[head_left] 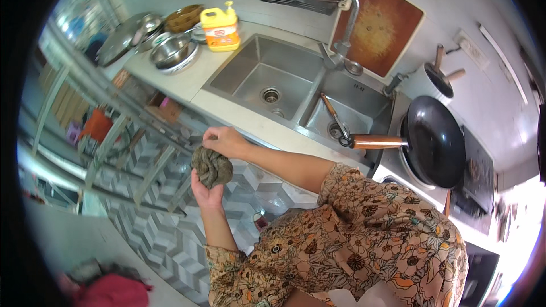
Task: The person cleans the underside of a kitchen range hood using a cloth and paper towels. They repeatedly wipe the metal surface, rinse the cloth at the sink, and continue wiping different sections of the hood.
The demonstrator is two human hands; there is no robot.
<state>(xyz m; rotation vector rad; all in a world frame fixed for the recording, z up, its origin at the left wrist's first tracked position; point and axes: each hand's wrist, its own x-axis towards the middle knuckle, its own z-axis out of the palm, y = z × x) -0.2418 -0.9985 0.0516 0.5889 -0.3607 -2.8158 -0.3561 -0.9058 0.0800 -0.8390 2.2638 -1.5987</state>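
Note:
A crumpled grey-green cloth [212, 169] is bunched between my two hands, over the floor in front of the counter. My left hand [208, 194] cups it from below, with the thumb and fingers partly hidden by its folds. From above, my right hand [228, 142] grips the upper edge of the cloth with bent fingers. Both hands are closed on it. Beyond them lies the steel double sink [310, 88], with the tap [354, 11] standing behind it.
A yellow pump jug [220, 29] and metal bowls [170, 51] stand on the counter left of the sink. A wooden-handled utensil [333, 111] rests in the right basin. The black wok [435, 142] extends its handle toward the sink. A metal frame [108, 150] stands at left.

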